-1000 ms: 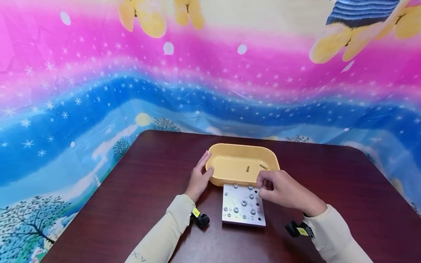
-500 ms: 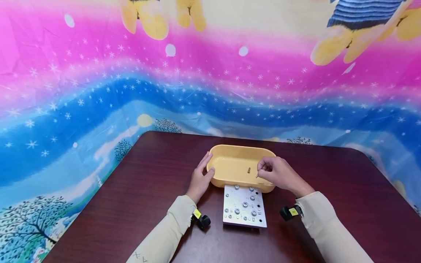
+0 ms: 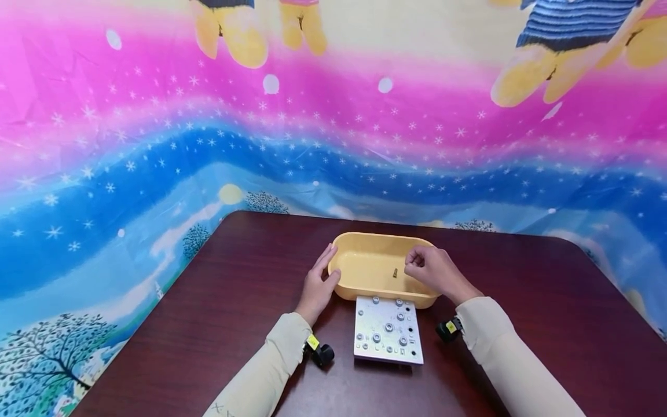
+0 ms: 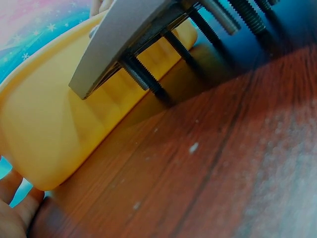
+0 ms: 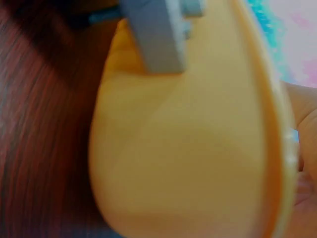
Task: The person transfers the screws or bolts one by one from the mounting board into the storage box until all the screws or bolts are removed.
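My left hand [image 3: 318, 286] rests against the left end of a yellow oval tray [image 3: 383, 293], thumb and fingers spread at its rim. A small brass-coloured screw [image 3: 395, 273] lies on the tray floor. Over the tray's right end my right hand [image 3: 435, 267] has its fingers curled together; I cannot tell whether a screw is between the fingertips. Directly in front of the tray is a square metal plate [image 3: 383, 341] with several socket-head bolts and some dark holes along its right side. In the left wrist view, threaded bolts [image 4: 141, 77] stick out beneath the plate.
Everything stands on a dark red-brown wooden table [image 3: 250, 278]. A patterned cloth [image 3: 333, 139] hangs behind it. Each wrist carries a small black camera, the left one [image 3: 322, 353] beside the plate and the right one [image 3: 448, 330] beyond its right edge.
My right hand has moved from over the plate's upper right corner into the tray's right end. A thin object showed below its fingertips half a second ago and is hidden now. Left hand stays put.
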The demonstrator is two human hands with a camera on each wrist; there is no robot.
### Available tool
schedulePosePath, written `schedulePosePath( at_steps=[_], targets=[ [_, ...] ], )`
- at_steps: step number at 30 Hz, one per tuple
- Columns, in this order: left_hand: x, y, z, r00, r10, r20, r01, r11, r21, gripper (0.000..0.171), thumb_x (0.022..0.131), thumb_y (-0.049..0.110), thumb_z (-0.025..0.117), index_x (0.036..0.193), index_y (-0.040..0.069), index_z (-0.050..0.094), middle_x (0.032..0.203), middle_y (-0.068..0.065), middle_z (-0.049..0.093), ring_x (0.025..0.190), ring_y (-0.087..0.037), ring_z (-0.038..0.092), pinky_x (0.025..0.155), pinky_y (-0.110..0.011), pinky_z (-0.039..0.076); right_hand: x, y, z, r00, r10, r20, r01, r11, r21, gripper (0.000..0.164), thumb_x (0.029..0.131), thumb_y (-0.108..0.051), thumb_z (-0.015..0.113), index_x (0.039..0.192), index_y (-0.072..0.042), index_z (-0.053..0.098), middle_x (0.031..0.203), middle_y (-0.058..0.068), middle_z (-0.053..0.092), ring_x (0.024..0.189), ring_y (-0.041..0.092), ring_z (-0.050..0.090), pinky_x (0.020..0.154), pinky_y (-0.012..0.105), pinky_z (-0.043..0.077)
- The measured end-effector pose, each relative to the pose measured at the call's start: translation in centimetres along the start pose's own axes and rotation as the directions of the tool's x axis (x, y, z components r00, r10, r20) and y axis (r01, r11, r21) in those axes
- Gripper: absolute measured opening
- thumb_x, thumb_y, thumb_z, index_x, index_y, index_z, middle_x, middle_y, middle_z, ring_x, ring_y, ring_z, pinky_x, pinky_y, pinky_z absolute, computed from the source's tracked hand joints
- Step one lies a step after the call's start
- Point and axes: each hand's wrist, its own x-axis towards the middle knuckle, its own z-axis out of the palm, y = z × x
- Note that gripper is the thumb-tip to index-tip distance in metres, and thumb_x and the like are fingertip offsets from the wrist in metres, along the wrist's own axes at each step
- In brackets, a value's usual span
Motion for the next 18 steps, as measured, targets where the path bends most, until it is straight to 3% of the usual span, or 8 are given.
schedulePosePath(
  at_steps=[8,18],
  targets=[
    [-1.2,3.2,-0.3,1.0,-0.018,0.01,0.018,1.0,0.014,0.053,0.09,-0.001,0.053,0.143,0.006,0.047,0.152,0.0,0.037,0.143,-0.021,0.027,0.113,-0.037,0.025,0.7,0.8,0.9,1.0,-0.019,0.014,0.02,0.999,-0.048,0.008,0.077,-0.001,0.06,0.077,-0.009,0.062,0.071,0.001,0.058,0.064,0.013,0.052,0.061,0.028,0.046],
    [-1.0,3.5,-0.5,0.999,-0.027,0.018,0.027,1.0,0.006,0.055,0.089,0.001,0.053,0.143,0.007,0.047,0.152,0.001,0.036,0.143,-0.019,0.027,0.111,-0.038,0.029,1.3,0.8,1.4,0.995,-0.041,0.089,0.057,0.982,-0.179,0.004,0.082,-0.003,0.063,0.079,-0.006,0.062,0.069,0.0,0.055,0.059,0.013,0.048,0.058,0.028,0.042]
  ],
)
